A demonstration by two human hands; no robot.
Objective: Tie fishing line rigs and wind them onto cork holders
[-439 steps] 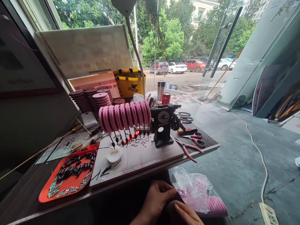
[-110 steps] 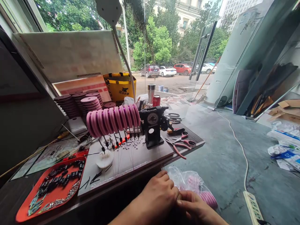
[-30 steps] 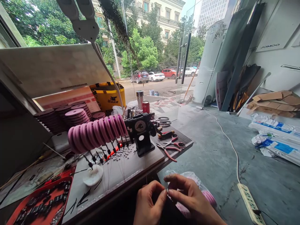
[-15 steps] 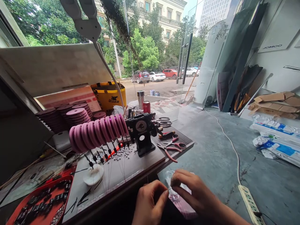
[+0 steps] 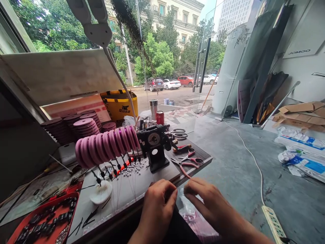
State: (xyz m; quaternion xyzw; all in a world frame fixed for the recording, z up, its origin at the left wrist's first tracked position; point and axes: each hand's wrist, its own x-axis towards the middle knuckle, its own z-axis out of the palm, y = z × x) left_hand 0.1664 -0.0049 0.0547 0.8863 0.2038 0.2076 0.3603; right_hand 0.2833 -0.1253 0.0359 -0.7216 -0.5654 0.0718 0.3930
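head view: workbench [image 5: 206, 159] ahead, row of pink wheels [image 5: 108, 145] on it, forward-left of both hands. see-through bag [image 5: 194, 220] with pink contents sits low, between hands. left hand [image 5: 158, 201]: thumb and forefinger nearly meeting, hold too small to tell. right hand [image 5: 207, 196]: half curled, can't tell if gripping. pliers [image 5: 184, 170] just beyond, nearer right hand, long axis slanting back toward it.

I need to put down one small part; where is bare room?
Bare board shows narrowly between the red tray and white disc; bare floor between table and cable. Crowded: beads below the pink spools, tools beside the black machine.
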